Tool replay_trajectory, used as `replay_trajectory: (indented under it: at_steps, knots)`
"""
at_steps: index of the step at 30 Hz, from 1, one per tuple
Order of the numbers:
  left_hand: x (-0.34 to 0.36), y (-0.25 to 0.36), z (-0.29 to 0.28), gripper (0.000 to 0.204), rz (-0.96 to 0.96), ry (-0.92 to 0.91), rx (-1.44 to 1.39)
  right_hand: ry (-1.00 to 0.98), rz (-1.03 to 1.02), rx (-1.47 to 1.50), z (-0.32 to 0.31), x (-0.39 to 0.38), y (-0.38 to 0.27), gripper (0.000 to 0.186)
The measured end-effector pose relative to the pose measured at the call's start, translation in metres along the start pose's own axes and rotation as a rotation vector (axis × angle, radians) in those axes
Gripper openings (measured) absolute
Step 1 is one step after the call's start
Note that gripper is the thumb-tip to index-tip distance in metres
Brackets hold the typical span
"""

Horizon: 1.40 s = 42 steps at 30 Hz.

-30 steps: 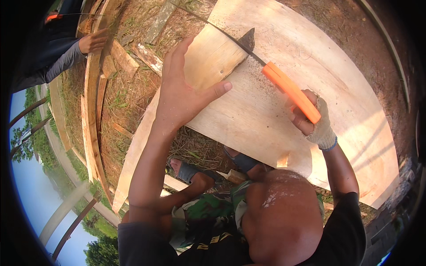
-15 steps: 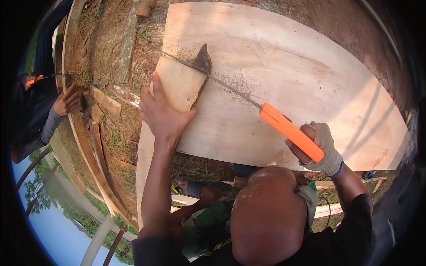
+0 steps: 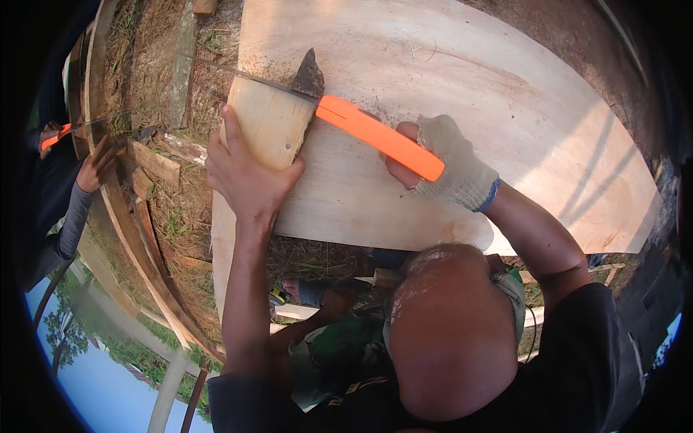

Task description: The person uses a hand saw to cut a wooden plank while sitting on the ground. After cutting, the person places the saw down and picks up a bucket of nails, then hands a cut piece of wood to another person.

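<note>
A pale wooden board [image 3: 263, 119] with a dark, rough edge lies on a large curved plywood sheet [image 3: 447, 94]. My bare left hand [image 3: 249, 169] is clamped over the board, fingers along its left side and thumb at its right edge. In a knitted glove, my right hand [image 3: 444, 162] is closed round the orange handle of a handsaw [image 3: 379, 137]. The saw's thin blade crosses the board's far end, and the handle's front comes close to the board's right edge. Just beyond the blade sits a dark pointed wood piece [image 3: 309, 74]. Sawdust is scattered nearby.
At the left, a co-worker's hand [image 3: 96, 166] rests near a long timber [image 3: 133, 224], beside another orange-handled saw [image 3: 56, 137]. Wood scraps [image 3: 155, 162] lie on the grassy ground. A rounded, dusty bare-skinned shape [image 3: 451, 325] fills the lower middle.
My right hand has pushed the saw forward and left, bringing the handle up near the board. My left hand keeps its hold. The whole view has shifted slightly.
</note>
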<state>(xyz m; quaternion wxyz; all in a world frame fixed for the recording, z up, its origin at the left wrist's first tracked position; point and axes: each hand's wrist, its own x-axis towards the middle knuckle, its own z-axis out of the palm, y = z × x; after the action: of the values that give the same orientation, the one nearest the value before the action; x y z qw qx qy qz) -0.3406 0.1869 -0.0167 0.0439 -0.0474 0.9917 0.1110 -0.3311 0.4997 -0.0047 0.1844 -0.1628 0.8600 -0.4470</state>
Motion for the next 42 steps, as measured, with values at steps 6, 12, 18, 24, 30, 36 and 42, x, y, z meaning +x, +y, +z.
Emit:
replay_trajectory:
  at_steps: [6, 12, 18, 24, 30, 36, 42]
  knots:
    - [-0.001, 0.011, -0.005, 0.127, -0.069, -0.009, 0.096, -0.026, -0.082, -0.229, -0.028, -0.082, 0.035, 0.009]
    - [0.004, -0.009, 0.007, 0.134, 0.012, 0.019, -0.046, -0.020, -0.009, -0.082, -0.008, -0.015, 0.018, 0.010]
    - [-0.001, 0.003, -0.001, 0.133, -0.060, 0.012, 0.045, -0.077, 0.034, -0.374, -0.026, -0.104, 0.025, 0.018]
    - [0.002, 0.001, 0.004, 0.130, 0.007, 0.034, 0.008, 0.059, 0.175, 0.184, 0.010, 0.016, -0.013, 0.009]
    - [-0.002, 0.004, -0.003, 0.131, -0.049, 0.004, 0.073, -0.017, -0.035, -0.312, -0.036, -0.120, 0.019, 0.022]
    - [0.009, -0.004, 0.006, 0.132, 0.015, 0.007, -0.143, -0.002, -0.035, -0.059, 0.009, 0.009, 0.007, 0.010]
    - [0.003, -0.004, -0.002, 0.133, -0.024, 0.023, -0.018, -0.054, -0.038, -0.303, -0.040, -0.103, 0.019, 0.015]
